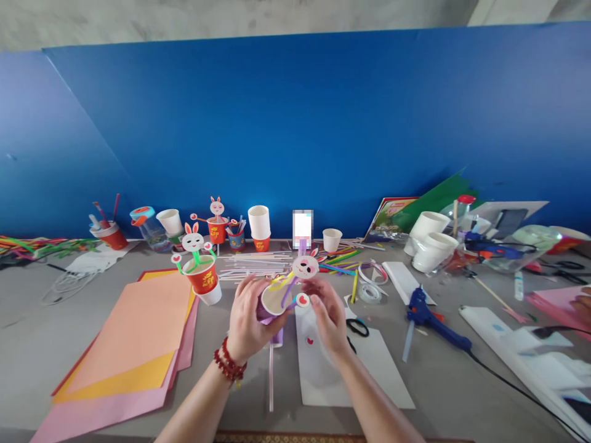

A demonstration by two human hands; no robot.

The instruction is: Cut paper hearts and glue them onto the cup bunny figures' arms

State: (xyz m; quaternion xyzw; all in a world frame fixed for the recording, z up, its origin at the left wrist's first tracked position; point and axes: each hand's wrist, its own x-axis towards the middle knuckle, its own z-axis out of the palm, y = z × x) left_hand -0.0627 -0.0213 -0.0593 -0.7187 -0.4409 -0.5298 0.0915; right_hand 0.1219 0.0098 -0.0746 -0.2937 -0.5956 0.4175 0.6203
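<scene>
My left hand [247, 323] is wrapped around a purple paper cup [274, 301], tilted so that its white inside faces me. A paper rabbit head [305, 267] stands out of the cup on a purple stem, and a yellow strip lies at the rim. A round paper disc with a red heart [303, 300] sticks out on the cup's right. Beside this disc is my right hand [333, 320], fingers apart and slightly curled; whether its thumb touches the disc I cannot tell. Below my hands lies white paper [369, 375] with black-handled scissors [357, 327].
A red cup [205, 280] with a rabbit figure stands left, behind coloured paper sheets [133, 326]. To the right are a blue glue gun [434, 320] with its cord, a tape roll [370, 293] and a white power strip [508, 351]. Another person's hand [582, 303] shows far right.
</scene>
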